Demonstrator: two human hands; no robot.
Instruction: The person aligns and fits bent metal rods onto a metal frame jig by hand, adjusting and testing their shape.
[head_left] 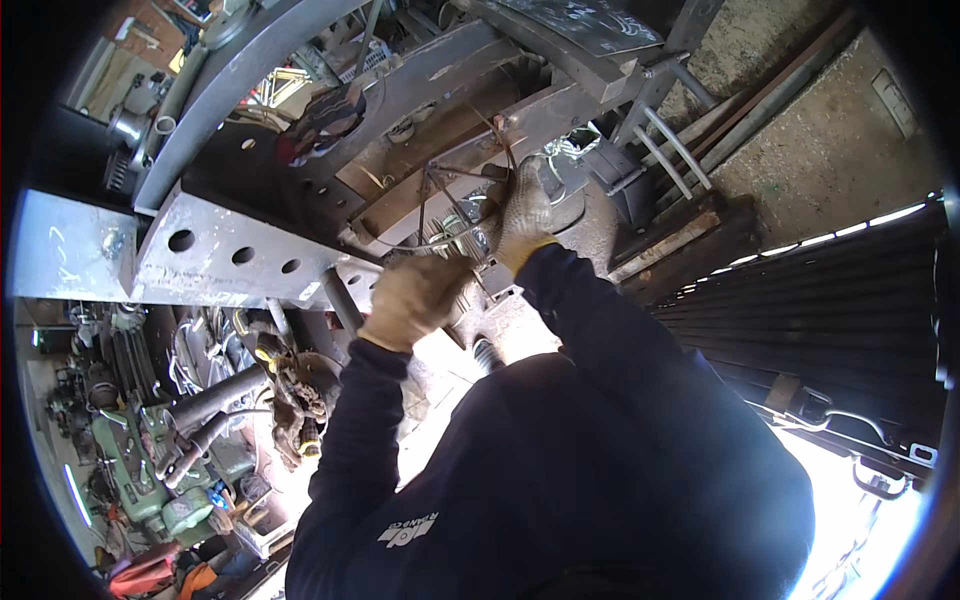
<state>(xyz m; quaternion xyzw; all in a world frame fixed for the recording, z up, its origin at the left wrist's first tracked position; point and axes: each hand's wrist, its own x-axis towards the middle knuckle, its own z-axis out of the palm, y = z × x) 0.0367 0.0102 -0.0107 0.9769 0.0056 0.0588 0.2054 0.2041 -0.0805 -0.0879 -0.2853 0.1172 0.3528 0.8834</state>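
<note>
Both my hands wear pale work gloves and reach forward from dark sleeves. My left hand point(418, 292) is curled closed beside a bundle of thin rods point(468, 303); whatever its fingers hold is hidden. Farther forward and to the right, my right hand point(526, 208) is closed at the side of a rusty frame of thin metal rods point(440, 178), its fingers wrapped around the frame's edge. More thin rods or wires point(455, 238) show inside the frame's curved lower bar, between my hands.
A thick steel beam with round holes point(242, 255) lies at left, near a large curved steel piece point(205, 110). Long bars point(750, 120) lie far right, above a dark corrugated panel point(810, 315). A green machine point(128, 455) and dirty gloves point(292, 395) are at lower left.
</note>
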